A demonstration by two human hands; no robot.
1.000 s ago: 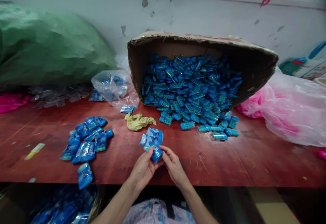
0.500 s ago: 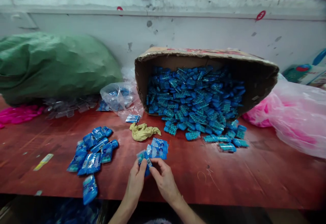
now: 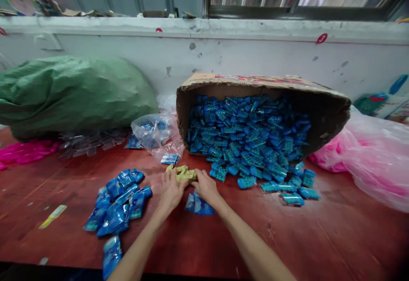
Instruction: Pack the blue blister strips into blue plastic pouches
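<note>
A crumpled yellow-green cloth [image 3: 182, 173] lies on the red table in front of the carton, bunched between my hands. My left hand [image 3: 172, 190] grips its left side, with the fingertips partly blurred. On the right side, my right hand [image 3: 206, 186] has its fingers closed on the cloth. Just below the cloth, partly behind my right hand, lie flat blue printed sleeves [image 3: 200, 205]. To the left is a loose pile of filled blue packets [image 3: 116, 198], and one more packet [image 3: 111, 255] lies nearer the table's front edge.
A cardboard carton [image 3: 262, 81] on its side spills many blue-capped clear bottles [image 3: 249, 136] onto the red table [image 3: 303, 247]. Behind left are a green sack [image 3: 76, 93], clear plastic pieces [image 3: 92, 140] and a clear bag [image 3: 153, 132]. A pink-filled bag [image 3: 377, 157] stands right.
Both hands have moved forward from the blue sleeves to the cloth and gripped it. The small blue packet they held has left them. A larger-looking packet now lies on the left pile.
</note>
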